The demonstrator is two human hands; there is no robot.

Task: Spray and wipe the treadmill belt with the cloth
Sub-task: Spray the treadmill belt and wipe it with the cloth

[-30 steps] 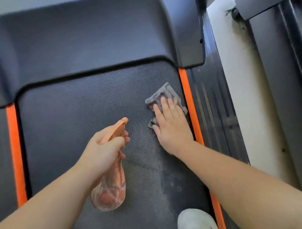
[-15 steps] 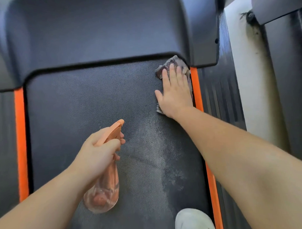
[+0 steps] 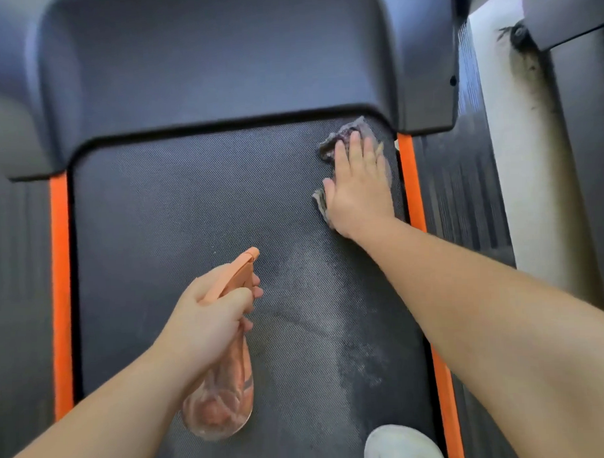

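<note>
Wiping step: flat right hand (image 3: 359,185) presses crumpled grey cloth (image 3: 338,138) onto textured black treadmill belt (image 3: 190,215); left hand (image 3: 211,314) grips translucent orange spray bottle (image 3: 224,392) (idle). Next, probably sweep leftward.

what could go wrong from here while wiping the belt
1. The cloth under the flat right hand lies close to the edge of the motor cover; a corner may get pushed into the gap beneath it.
2. The damp patch on the belt lies near the white shoe, so a slip seems possible.
</note>
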